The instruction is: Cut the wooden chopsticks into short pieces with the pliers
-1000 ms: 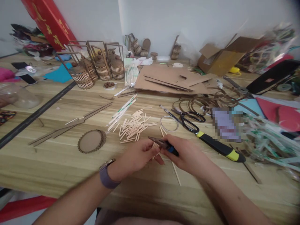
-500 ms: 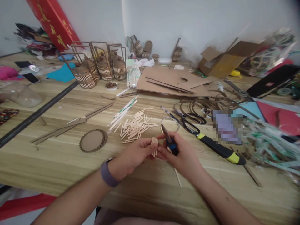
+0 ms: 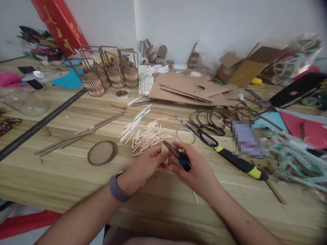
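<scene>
My left hand (image 3: pixel 150 163) is closed on a small bundle of short wooden sticks (image 3: pixel 165 154), pinched upright between thumb and fingers. In my right hand (image 3: pixel 195 166) is a pair of pliers (image 3: pixel 182 159) with blue on the handles; the jaws point up and left, close to the top of the bundle. Whether the jaws touch the sticks I cannot tell. Just beyond the hands lies a loose pile of cut sticks (image 3: pixel 149 137). Longer sticks in white and green paper wrappers (image 3: pixel 136 119) lie behind that pile. A round cardboard piece with a scalloped edge (image 3: pixel 101 153) is to the left.
Black-handled scissors (image 3: pixel 208 134), a wire ring (image 3: pixel 186 135) and a black-and-yellow handled tool (image 3: pixel 240 163) lie to the right. Small lidded baskets with tall handles (image 3: pixel 112 75) stand at the back left. Behind are flat cardboard (image 3: pixel 178 88) and an open box (image 3: pixel 245 64).
The pliers have tilted left, bringing their jaws from beside the stick bundle to its top. My left hand has shifted slightly left with the sticks still in it.
</scene>
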Demonstrator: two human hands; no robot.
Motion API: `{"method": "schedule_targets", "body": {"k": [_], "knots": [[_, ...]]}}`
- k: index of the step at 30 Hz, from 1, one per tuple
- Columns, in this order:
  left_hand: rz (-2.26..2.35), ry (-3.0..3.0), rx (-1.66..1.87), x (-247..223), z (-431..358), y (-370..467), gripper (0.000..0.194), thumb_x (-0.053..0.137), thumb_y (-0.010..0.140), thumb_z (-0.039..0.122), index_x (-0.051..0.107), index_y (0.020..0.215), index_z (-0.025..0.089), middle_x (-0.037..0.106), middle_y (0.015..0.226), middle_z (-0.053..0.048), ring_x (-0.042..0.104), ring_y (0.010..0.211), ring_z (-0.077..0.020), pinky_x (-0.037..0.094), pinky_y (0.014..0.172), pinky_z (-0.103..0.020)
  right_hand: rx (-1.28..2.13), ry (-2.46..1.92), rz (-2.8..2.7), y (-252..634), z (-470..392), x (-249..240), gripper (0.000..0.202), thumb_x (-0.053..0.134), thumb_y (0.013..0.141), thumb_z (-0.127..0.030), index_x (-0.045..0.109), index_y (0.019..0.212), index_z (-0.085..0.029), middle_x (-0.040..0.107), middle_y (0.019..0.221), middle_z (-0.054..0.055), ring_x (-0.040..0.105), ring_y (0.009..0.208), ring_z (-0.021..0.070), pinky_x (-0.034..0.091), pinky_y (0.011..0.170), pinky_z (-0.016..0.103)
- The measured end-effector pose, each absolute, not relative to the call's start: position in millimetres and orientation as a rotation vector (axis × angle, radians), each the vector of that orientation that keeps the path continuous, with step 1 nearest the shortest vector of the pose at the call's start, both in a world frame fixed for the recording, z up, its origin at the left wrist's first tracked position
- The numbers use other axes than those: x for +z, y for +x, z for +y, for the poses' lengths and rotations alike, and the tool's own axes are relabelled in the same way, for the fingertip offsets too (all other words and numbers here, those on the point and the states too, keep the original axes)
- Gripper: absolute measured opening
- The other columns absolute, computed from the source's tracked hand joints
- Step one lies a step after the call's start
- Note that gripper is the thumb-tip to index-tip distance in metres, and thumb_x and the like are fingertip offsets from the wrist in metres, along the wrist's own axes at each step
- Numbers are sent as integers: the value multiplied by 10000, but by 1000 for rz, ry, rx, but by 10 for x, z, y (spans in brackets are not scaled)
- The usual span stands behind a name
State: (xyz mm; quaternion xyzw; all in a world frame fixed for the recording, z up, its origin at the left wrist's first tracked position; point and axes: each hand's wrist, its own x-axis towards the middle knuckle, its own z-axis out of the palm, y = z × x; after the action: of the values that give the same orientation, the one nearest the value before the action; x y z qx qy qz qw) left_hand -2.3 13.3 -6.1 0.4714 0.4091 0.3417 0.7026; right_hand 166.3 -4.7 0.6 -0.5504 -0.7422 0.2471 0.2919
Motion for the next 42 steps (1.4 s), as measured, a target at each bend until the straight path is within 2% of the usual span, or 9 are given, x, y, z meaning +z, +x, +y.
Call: {"method": "schedule_targets", "body": {"k": [3, 7, 13, 19, 25, 29, 35, 38, 42], "knots": [[1158, 1384, 739, 23, 183, -121, 360, 478, 893, 490, 621, 793, 175, 700, 772, -27, 577, 715, -171, 415, 680, -273, 597, -1735, -1984, 1765, 26, 32, 406, 592, 820, -274, 546, 1210, -171, 704, 1061, 120, 663, 935, 281, 487, 775, 365], [1518, 1717, 699, 144, 220, -209, 329, 423, 939, 399, 611, 763, 194, 711, 797, -16, 589, 729, -181, 369, 655, -271, 556, -2043, -2091, 1832, 72, -1, 536, 610, 810, -269, 474, 1314, -150, 722, 1032, 152, 674, 904, 327, 454, 716, 355], [1830, 2036, 472, 131, 231, -208, 289, 368, 973, 319, 599, 856, 190, 705, 816, -62, 618, 742, -234, 354, 611, -302, 566, -2168, -2195, 1773, 72, 65, 451, 525, 828, -157, 503, 1278, -162, 736, 1010, 142, 683, 910, 298, 394, 671, 297], [1736, 2291, 773, -27, 261, -202, 329, 344, 977, 236, 595, 1162, 132, 655, 1093, -122, 567, 1020, -251, 420, 891, -365, 485, -2236, -2238, 1766, 35, 98, 311, 516, 832, -169, 570, 1137, -131, 736, 960, 160, 681, 855, 296, 337, 614, 296], [1727, 2297, 945, -40, 242, -227, 346, 382, 966, 277, 649, 1149, 154, 581, 890, -92, 514, 887, -248, 447, 816, -391, 449, -2228, -2311, 1759, 24, 48, 254, 497, 848, -176, 563, 1086, -118, 731, 933, 176, 677, 819, 301, 292, 579, 301], [1619, 2121, 1011, 23, 232, -230, 289, 458, 933, 241, 645, 1129, 142, 633, 884, -68, 559, 861, -216, 452, 788, -344, 514, -2180, -2322, 1799, 45, 90, 248, 506, 837, -170, 576, 1073, -134, 734, 945, 146, 672, 816, 255, 316, 593, 279], [1435, 1761, 984, 48, 146, -146, 81, 644, 814, 253, 690, 843, 193, 701, 822, 0, 618, 749, -154, 452, 673, -251, 604, -1993, -2336, 1826, 16, 156, 133, 507, 870, -240, 609, 917, -167, 708, 862, 90, 632, 742, 204, 334, 598, 258], [1424, 1681, 1023, 50, 111, -125, 108, 638, 819, 290, 689, 835, 197, 708, 811, 5, 622, 732, -146, 452, 665, -243, 611, -2017, -2425, 1765, -36, 129, 120, 549, 843, -247, 596, 923, -172, 706, 864, 78, 639, 754, 211, 327, 586, 260], [1440, 1572, 1093, 75, 101, -129, 180, 620, 832, 350, 687, 848, 183, 719, 831, -10, 623, 728, -147, 459, 658, -237, 573, -2034, -2543, 1688, -76, 110, 150, 522, 831, -145, 598, 959, -163, 722, 899, 99, 662, 815, 237, 325, 600, 279]]}}
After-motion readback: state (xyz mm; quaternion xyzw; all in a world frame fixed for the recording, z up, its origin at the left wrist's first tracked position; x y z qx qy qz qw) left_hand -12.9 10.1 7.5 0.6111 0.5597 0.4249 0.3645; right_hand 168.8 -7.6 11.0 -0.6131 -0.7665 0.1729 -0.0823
